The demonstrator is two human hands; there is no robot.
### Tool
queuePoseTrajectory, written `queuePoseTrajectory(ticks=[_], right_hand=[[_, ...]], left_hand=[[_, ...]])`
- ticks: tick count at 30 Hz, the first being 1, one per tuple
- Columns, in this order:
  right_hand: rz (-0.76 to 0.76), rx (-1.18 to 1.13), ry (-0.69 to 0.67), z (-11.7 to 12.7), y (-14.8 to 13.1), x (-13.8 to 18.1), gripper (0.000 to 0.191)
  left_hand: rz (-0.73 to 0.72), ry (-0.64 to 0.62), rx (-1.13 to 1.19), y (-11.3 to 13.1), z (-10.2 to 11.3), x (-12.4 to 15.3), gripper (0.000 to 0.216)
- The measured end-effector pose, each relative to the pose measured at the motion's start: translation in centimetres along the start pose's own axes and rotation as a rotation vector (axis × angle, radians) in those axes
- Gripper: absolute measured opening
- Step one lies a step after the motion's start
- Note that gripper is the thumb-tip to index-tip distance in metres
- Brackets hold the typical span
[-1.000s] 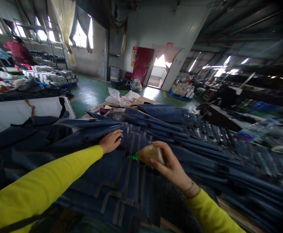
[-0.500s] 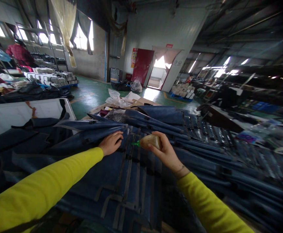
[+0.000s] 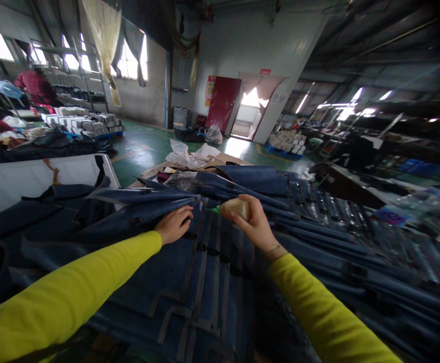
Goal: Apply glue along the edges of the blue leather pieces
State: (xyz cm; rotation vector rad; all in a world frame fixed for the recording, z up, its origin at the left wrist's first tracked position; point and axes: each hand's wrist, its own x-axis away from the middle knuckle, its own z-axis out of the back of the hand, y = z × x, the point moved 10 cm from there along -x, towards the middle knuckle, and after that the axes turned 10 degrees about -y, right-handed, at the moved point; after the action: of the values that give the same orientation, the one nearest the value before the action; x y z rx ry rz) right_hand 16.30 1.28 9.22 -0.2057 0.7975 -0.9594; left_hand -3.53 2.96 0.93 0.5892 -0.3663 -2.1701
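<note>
Head view: two bare hands in yellow sleeves over a spread of dark blue pieces [image 3: 159, 267]. Right hand [image 3: 255, 224], grip closed around a squeeze bottle [image 3: 235, 208], brownish, semi-clear, lying near sideways, green nozzle [image 3: 214, 209] pointing left. Bottle is over the far end of the overlapped edges, right of the left hand; can't tell if nozzle tip touches the material. Left hand [image 3: 175, 225] rests palm down on the blue, fingers bent, near the nozzle; can't tell if its grip pinches the edge or just presses. Pieces are fanned in layers, grey strips [image 3: 207, 272] along their edges running toward the wearer. More blue pieces heaped left, against a white panel [image 3: 42, 174], and long folded ones to the right. Beyond the pile: crumpled clear plastic [image 3: 191, 153], cardboard [image 3: 235, 159]. Background: green floor [image 3: 140, 138], dark red door [image 3: 223, 107] beside a bright doorway, white bundles [image 3: 81, 121] stacked at left, co-worker in a red top [image 3: 36, 86] behind them. Right side dim, blurred.
</note>
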Motion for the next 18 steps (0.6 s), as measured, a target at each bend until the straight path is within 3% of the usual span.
queuePoseTrajectory(ticks=[3, 10, 15, 18], right_hand=[[-0.049, -0.039, -0.004, 0.0, 0.4, 0.3, 0.045], [-0.379, -0.325, -0.111, -0.2, 3.5, 2.2, 0.046], [-0.343, -0.245, 0.035, 3.1, 3.9, 1.9, 0.049], [-0.284, -0.165, 0.048, 3.5, 3.7, 1.6, 0.049]], left_hand=[[-0.006, 0.006, 0.006, 0.1, 0.1, 0.0, 0.019], [-0.005, -0.004, 0.004, 0.1, 0.0, 0.0, 0.019], [-0.003, -0.007, -0.003, 0.1, -0.1, 0.0, 0.019], [0.0, -0.009, -0.002, 0.0, -0.1, -0.1, 0.019]])
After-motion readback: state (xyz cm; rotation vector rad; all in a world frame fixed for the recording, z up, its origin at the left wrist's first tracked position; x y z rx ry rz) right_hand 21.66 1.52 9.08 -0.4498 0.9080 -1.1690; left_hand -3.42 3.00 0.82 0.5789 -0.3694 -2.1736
